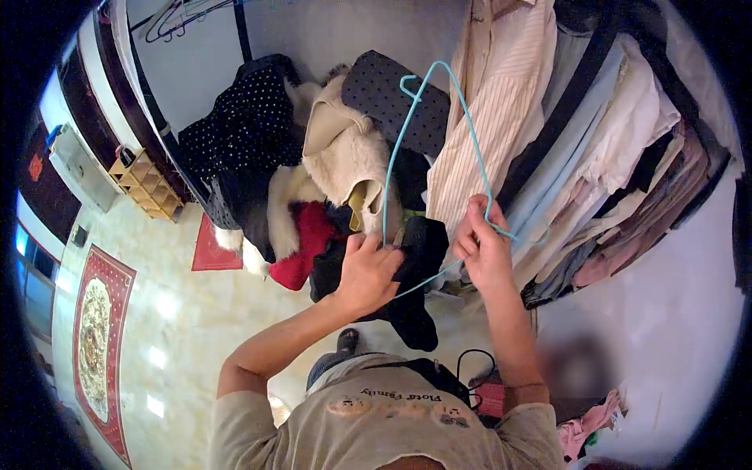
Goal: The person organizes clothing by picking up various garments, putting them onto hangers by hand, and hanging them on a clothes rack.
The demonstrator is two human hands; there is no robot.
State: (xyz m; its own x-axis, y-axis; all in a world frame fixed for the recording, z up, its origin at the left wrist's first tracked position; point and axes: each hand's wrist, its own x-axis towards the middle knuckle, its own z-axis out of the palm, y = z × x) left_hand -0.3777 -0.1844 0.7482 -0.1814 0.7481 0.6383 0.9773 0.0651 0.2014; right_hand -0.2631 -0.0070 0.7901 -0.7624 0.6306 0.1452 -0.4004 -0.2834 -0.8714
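A light-blue wire clothes hanger is held up between both my hands, in front of a pile of clothes. My left hand is closed around its wire at the lower left bend. On the other side, my right hand pinches the wire near the hook end, which points right. Behind the hanger lie a cream fleece garment, a dark polka-dot garment and a red cloth. Dark clothing hangs just below my hands.
A striped shirt and several other garments hang close together on the right. More wire hangers hang at the upper left. A small wooden shelf and a patterned rug are on the left across the tiled floor.
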